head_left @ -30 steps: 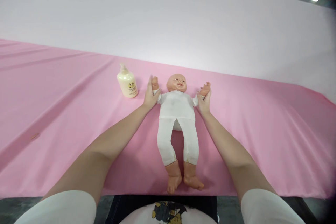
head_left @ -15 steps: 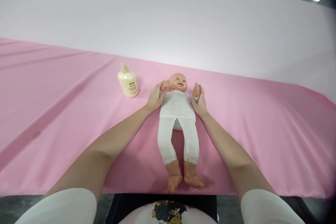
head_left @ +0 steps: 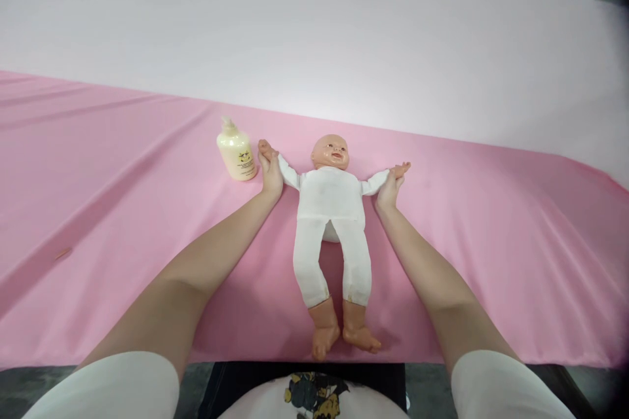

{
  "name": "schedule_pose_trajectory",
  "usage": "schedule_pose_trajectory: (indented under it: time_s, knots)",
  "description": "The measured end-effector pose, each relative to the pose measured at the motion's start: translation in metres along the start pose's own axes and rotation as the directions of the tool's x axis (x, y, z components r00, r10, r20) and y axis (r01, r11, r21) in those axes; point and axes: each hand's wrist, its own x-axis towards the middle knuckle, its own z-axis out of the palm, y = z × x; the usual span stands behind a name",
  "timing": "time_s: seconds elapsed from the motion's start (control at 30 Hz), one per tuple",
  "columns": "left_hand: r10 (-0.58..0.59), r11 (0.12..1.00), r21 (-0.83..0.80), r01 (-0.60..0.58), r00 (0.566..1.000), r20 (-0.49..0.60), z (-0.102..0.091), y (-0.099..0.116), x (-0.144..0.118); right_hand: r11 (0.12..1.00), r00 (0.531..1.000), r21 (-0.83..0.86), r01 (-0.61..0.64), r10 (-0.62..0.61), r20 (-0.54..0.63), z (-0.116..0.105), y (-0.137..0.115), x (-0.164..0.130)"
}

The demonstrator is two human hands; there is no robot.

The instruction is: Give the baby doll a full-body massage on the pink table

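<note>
A baby doll (head_left: 331, 193) with a white cloth body lies on its back, feet towards me. Its arms are stretched out to both sides. My left hand (head_left: 272, 173) is closed around the doll's arm on the left, near the wrist, and the doll's small hand sticks out above my fingers. On the other side, my right hand (head_left: 388, 191) grips the doll's other arm near its wrist. Close to my left hand stands a cream-coloured pump bottle (head_left: 236, 154) with a small printed figure on its front.
Pink cloth (head_left: 147, 209) with soft folds covers the table. Behind it rises a plain white wall or panel (head_left: 295, 33). A small thin brownish piece (head_left: 63, 253) lies on the cloth at the far left. The table's front edge runs just before my body.
My hands have moved apart, drawing the doll's arms from beside its head and chest out to the sides. The doll's body and the bottle have stayed in place.
</note>
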Motion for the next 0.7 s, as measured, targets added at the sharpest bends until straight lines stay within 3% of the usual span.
schedule_pose_trajectory:
  time_s: [0.1,0.17,0.23,0.3,0.4,0.47,0.57,0.7]
  knots:
    - [0.021,1.000,-0.014,-0.019,0.996,0.087,0.004,0.014,-0.006,0.979,0.968,-0.003,0.204,-0.201,0.152,0.005,-0.016,-0.010]
    - [0.090,0.995,0.010,-0.094,0.974,0.208,0.005,0.025,-0.012,0.936,0.894,-0.016,0.352,-0.332,0.300,0.008,-0.026,-0.018]
    - [0.162,0.977,0.078,-0.196,0.934,0.318,0.006,0.034,-0.017,0.898,0.825,-0.061,0.436,-0.372,0.426,0.010,-0.032,-0.024]
    - [0.218,0.932,0.164,-0.324,0.860,0.462,0.008,0.042,-0.023,0.866,0.762,-0.126,0.484,-0.346,0.548,0.010,-0.033,-0.026]
    - [0.249,0.832,0.223,-0.508,0.701,0.669,0.012,0.050,-0.028,0.817,0.658,-0.171,0.551,-0.299,0.691,0.010,-0.031,-0.024]
    - [0.255,0.792,0.236,-0.564,0.656,0.710,0.014,0.053,-0.030,0.805,0.630,-0.164,0.570,-0.300,0.716,0.010,-0.029,-0.022]
    - [0.259,0.791,0.262,-0.553,0.691,0.675,0.013,0.057,-0.030,0.838,0.685,-0.156,0.523,-0.304,0.662,0.009,-0.029,-0.024]
    - [0.270,0.884,0.216,-0.415,0.830,0.487,0.007,0.053,-0.027,0.900,0.795,-0.095,0.426,-0.322,0.515,0.008,-0.030,-0.026]
